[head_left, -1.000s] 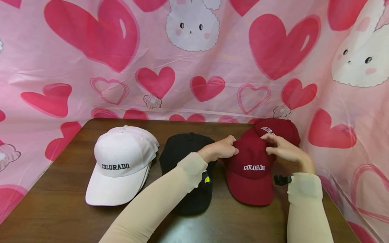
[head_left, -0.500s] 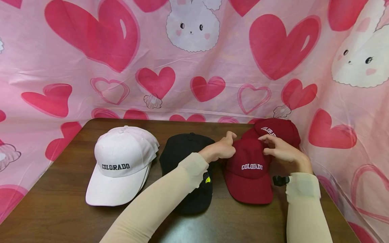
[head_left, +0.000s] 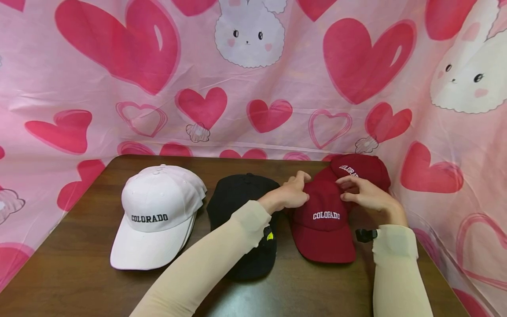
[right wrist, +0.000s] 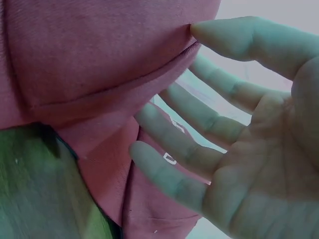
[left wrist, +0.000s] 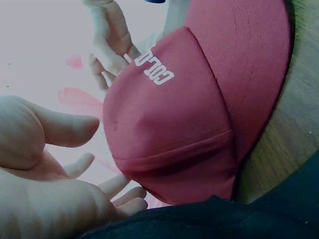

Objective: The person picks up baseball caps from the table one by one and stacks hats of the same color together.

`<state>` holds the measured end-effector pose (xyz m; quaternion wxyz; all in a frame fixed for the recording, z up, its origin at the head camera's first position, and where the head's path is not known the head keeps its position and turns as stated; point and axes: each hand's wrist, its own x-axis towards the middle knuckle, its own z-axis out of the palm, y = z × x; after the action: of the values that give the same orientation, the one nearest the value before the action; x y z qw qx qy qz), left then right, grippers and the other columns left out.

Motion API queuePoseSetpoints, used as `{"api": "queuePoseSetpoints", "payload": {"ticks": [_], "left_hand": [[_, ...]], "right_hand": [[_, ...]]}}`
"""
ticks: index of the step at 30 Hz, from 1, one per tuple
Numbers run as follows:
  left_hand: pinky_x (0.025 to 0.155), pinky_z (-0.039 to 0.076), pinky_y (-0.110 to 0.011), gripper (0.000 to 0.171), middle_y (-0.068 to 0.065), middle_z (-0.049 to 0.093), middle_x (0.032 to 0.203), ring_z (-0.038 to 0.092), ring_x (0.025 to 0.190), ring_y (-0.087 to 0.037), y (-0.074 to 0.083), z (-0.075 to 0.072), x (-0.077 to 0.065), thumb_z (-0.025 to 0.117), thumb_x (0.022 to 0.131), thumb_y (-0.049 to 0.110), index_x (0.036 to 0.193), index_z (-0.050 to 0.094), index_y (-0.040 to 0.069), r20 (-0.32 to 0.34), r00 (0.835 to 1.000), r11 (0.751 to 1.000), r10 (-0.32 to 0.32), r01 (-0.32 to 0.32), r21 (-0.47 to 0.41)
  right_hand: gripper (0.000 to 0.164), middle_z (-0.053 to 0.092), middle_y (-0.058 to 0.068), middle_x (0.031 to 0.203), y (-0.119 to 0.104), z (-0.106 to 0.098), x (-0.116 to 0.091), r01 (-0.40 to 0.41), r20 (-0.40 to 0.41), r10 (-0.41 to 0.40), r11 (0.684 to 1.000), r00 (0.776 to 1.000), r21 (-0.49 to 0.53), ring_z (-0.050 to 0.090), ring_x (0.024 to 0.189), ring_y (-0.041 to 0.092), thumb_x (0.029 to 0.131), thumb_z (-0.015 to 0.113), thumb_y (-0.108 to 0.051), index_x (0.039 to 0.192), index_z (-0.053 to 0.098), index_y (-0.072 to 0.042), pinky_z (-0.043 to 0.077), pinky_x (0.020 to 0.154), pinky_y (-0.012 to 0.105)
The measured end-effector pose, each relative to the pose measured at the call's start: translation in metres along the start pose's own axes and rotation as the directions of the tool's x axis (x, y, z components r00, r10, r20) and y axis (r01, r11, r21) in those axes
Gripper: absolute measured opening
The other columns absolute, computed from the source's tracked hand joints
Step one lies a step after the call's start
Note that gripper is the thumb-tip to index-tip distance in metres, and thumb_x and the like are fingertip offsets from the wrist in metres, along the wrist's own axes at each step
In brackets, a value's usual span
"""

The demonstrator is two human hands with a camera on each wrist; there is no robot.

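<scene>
A dark red baseball cap (head_left: 322, 243) with white COLORADO lettering lies right of centre in the head view, brim towards me. At its left side is my left hand (head_left: 288, 193), fingers loosely spread; the left wrist view shows the thumb (left wrist: 75, 130) apart from the crown (left wrist: 167, 117) and the other fingertips near its edge. My right hand (head_left: 366, 196) is at the cap's right side. In the right wrist view its thumb tip touches the crown (right wrist: 99, 55), while its fingers (right wrist: 194, 112) stay extended behind the lower edge, not curled round it.
Another dark red cap (head_left: 368, 169) sits at the back right, partly hidden. A black cap (head_left: 241, 189) lies under my left forearm, and a nested stack of white caps (head_left: 158, 202) stands to the left. Pink heart-patterned cloth (head_left: 237, 88) hangs behind the brown table (head_left: 91, 229).
The front red cap has shifted slightly left and away from me. My left fingers have loosened from its crown, and my right hand has moved slightly left.
</scene>
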<state>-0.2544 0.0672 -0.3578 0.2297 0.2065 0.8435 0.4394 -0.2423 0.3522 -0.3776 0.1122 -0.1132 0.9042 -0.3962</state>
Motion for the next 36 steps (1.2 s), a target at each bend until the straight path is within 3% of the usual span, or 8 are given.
{"api": "queuePoseSetpoints", "payload": {"ticks": [5,10,14,21,24,29,33,36], "left_hand": [[0.113,0.040,-0.047,0.050,-0.013,0.041,0.153,0.039,0.140,-0.033,0.003,-0.001,-0.004,0.057,0.108,0.014,0.154,0.036,0.017,-0.021,0.998,0.998,0.054,-0.054,0.040],[0.115,0.039,-0.048,0.053,-0.013,0.040,0.156,0.035,0.143,-0.032,0.005,-0.004,-0.013,0.061,0.107,0.019,0.154,0.037,0.017,-0.043,0.991,0.988,0.127,-0.123,0.089],[0.115,0.039,-0.049,0.057,-0.012,0.041,0.156,0.036,0.141,-0.030,0.005,-0.005,-0.019,0.064,0.106,0.025,0.155,0.037,0.017,-0.054,0.980,0.973,0.190,-0.180,0.142],[0.116,0.039,-0.048,0.062,-0.011,0.044,0.155,0.039,0.140,-0.027,0.009,-0.005,-0.031,0.068,0.102,0.025,0.156,0.038,0.016,-0.050,0.957,0.944,0.286,-0.272,0.186],[0.117,0.039,-0.046,0.064,-0.010,0.044,0.157,0.039,0.141,-0.025,0.012,-0.006,-0.037,0.069,0.101,0.025,0.156,0.038,0.016,-0.049,0.948,0.933,0.314,-0.298,0.199],[0.117,0.038,-0.044,0.065,-0.010,0.045,0.157,0.040,0.141,-0.024,0.016,-0.005,-0.045,0.071,0.100,0.025,0.155,0.037,0.016,-0.047,0.931,0.911,0.361,-0.341,0.230],[0.115,0.039,-0.044,0.067,-0.010,0.046,0.156,0.041,0.140,-0.025,0.018,-0.003,-0.050,0.073,0.099,0.025,0.155,0.038,0.016,-0.057,0.914,0.891,0.402,-0.376,0.254],[0.114,0.041,-0.043,0.068,-0.009,0.046,0.155,0.041,0.140,-0.023,0.019,-0.002,-0.054,0.074,0.098,0.025,0.155,0.038,0.017,-0.056,0.902,0.877,0.428,-0.399,0.269]], "right_hand": [[0.048,0.058,0.026,0.138,0.001,-0.005,-0.004,-0.013,-0.063,0.014,1.000,0.998,0.015,0.063,0.118,0.038,0.105,0.066,-0.014,0.147,0.049,0.002,0.061,0.089,0.036],[0.047,0.061,0.025,0.137,0.004,-0.012,-0.008,-0.011,-0.217,-0.009,0.996,0.976,-0.091,0.064,0.115,0.039,0.107,0.065,-0.023,0.146,0.053,0.001,0.053,0.084,0.016],[0.050,0.061,0.030,0.139,0.008,-0.019,-0.010,-0.033,-0.340,-0.018,0.989,0.940,-0.142,0.063,0.121,0.047,0.108,0.062,-0.028,0.148,0.053,0.001,0.043,0.080,0.004],[0.057,0.057,0.032,0.144,0.019,-0.024,-0.016,-0.110,-0.515,0.076,0.993,0.854,-0.036,0.060,0.114,0.021,0.108,0.060,-0.033,0.152,0.049,0.001,0.041,0.078,0.003],[0.063,0.052,0.033,0.149,0.024,-0.026,-0.016,-0.137,-0.557,0.133,0.990,0.820,0.035,0.058,0.120,0.028,0.108,0.059,-0.036,0.156,0.044,0.001,0.042,0.078,0.005],[0.073,0.039,0.033,0.161,0.034,-0.026,-0.015,-0.197,-0.554,0.248,0.969,0.794,0.151,0.042,0.140,0.050,0.108,0.057,-0.041,0.164,0.031,-0.001,0.054,0.100,0.026],[0.077,0.034,0.034,0.164,0.043,-0.023,-0.013,-0.220,-0.556,0.285,0.958,0.781,0.183,0.036,0.147,0.051,0.108,0.056,-0.040,0.165,0.025,0.000,0.042,0.119,0.054],[0.079,0.031,0.036,0.165,0.048,-0.021,-0.011,-0.220,-0.560,0.297,0.954,0.773,0.202,0.033,0.149,0.052,0.107,0.057,-0.039,0.166,0.021,0.002,0.035,0.121,0.060]]}}
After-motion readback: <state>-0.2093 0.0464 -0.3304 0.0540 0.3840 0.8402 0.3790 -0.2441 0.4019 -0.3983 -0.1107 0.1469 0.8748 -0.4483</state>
